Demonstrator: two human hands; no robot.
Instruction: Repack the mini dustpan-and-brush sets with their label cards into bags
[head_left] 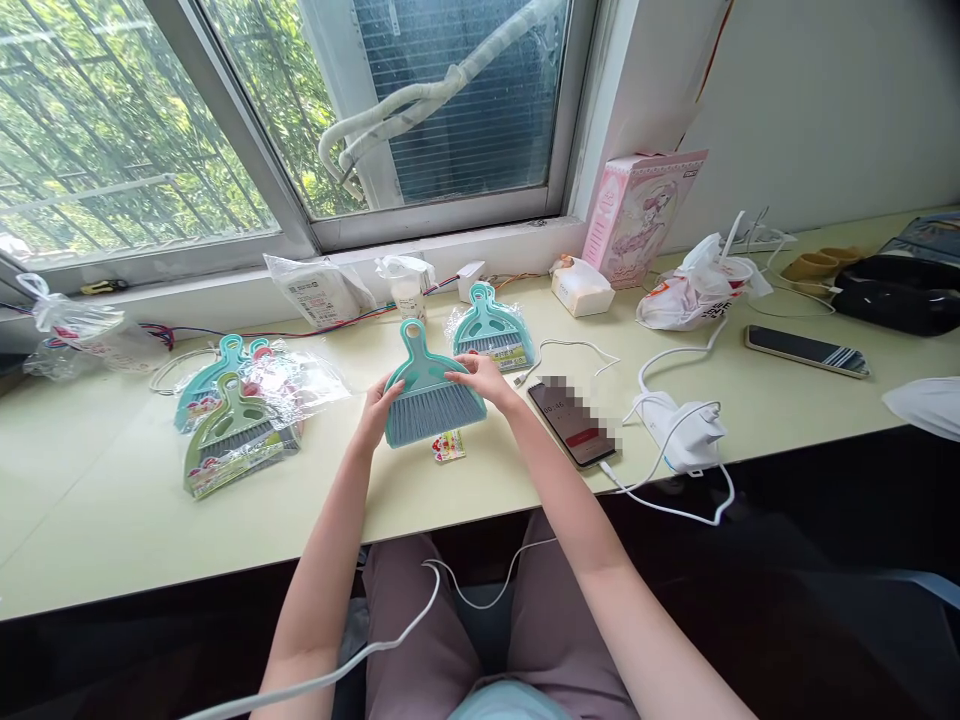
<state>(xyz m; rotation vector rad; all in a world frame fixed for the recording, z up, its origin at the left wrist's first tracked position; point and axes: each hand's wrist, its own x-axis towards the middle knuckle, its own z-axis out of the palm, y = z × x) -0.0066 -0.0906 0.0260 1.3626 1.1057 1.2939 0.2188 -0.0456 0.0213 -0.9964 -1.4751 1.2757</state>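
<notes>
Between both hands I hold a teal mini dustpan and brush set [435, 408], its handle pointing away from me and grey bristles toward me. My left hand [379, 405] grips its left edge, thumb on top. My right hand [484, 378] grips the right side near the brush's shoulder. Just below it on the table lies a small printed card [448, 446]. Behind it rests another teal set [491, 328] in clear wrapping with a label. To the left are a green wrapped set [236, 440] and a teal wrapped set [206, 385], with crumpled clear plastic [307, 380] beside them.
A phone [571, 425] with a charging cable lies right of my hands, near a white power strip [679, 430]. Farther right are another phone [806, 352] and a black case [900, 290]. A tissue pack [581, 290] and pink box [637, 215] stand at the back. A cable crosses my lap.
</notes>
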